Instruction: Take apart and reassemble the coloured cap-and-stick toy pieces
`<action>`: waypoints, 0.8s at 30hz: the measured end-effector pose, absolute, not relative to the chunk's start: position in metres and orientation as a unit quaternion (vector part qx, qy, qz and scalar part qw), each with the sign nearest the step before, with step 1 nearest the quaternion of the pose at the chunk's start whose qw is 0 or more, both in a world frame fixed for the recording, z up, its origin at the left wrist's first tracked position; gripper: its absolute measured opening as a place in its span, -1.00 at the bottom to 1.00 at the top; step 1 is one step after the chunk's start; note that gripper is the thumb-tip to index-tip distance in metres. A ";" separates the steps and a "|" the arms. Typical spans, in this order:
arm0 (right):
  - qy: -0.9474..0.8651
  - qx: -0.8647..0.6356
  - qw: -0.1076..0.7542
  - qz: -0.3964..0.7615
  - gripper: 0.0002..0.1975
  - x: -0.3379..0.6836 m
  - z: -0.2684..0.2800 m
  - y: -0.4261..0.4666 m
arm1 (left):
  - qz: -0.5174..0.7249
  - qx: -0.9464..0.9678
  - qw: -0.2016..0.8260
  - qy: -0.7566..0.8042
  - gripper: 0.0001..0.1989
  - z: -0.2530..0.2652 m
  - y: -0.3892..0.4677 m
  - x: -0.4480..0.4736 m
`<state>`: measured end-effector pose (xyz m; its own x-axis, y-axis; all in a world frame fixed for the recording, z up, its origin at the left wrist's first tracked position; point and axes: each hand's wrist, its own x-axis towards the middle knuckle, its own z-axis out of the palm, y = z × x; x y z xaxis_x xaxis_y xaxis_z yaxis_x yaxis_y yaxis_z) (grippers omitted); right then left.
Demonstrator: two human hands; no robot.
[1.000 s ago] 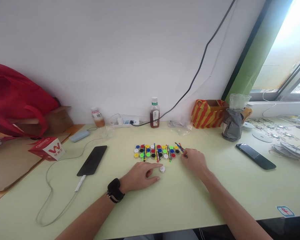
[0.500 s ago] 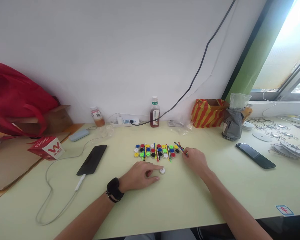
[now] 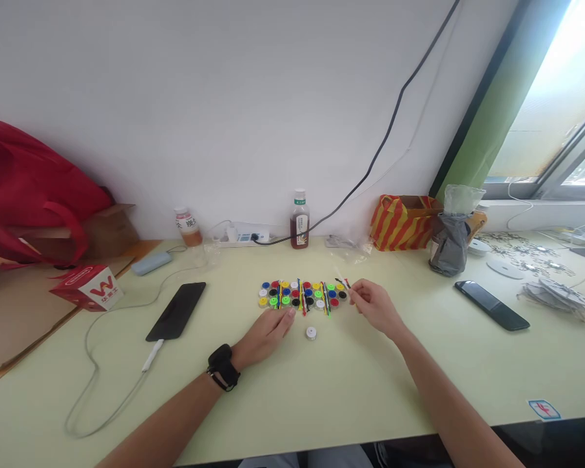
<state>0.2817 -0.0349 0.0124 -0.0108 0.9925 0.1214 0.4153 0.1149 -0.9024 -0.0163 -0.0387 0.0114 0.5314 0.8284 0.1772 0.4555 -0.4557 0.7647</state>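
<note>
Several small paint pots with coloured lids stand in rows on the table, and bundles of thin coloured paintbrushes lie across them. One white-lidded pot sits apart, nearer to me. My right hand pinches a thin white paintbrush at the right end of the rows; other dark and red brush tips show by its fingers. My left hand, wearing a black watch on the wrist, rests at the near edge of the pots with its fingers stretched out and nothing visible in it.
A black phone on a charging cable lies at left, and another phone at right. A dark drink bottle stands by the power strip at the wall. A red box and a striped bag flank the back.
My left hand has drawn back from the single white-lidded pot and moved left to the rows' near edge. My right hand has lifted slightly, and a white paintbrush now shows in its fingers.
</note>
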 end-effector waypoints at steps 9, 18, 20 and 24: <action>-0.659 -0.402 0.277 0.571 -0.70 0.251 0.022 -0.057 | 0.320 0.789 0.317 0.418 -0.61 0.018 -0.029 -0.007; -0.676 -0.399 0.270 0.558 -0.80 0.242 0.008 -0.052 | 0.248 0.873 0.267 0.324 -0.77 0.017 -0.049 -0.005; -0.682 -0.401 0.272 0.548 -0.81 0.240 0.008 -0.052 | 0.247 0.872 0.266 0.328 -0.79 0.017 -0.048 -0.005; -0.690 -0.400 0.286 0.532 -0.81 0.236 0.007 -0.052 | 0.240 0.880 0.250 0.326 -0.80 0.020 -0.048 -0.005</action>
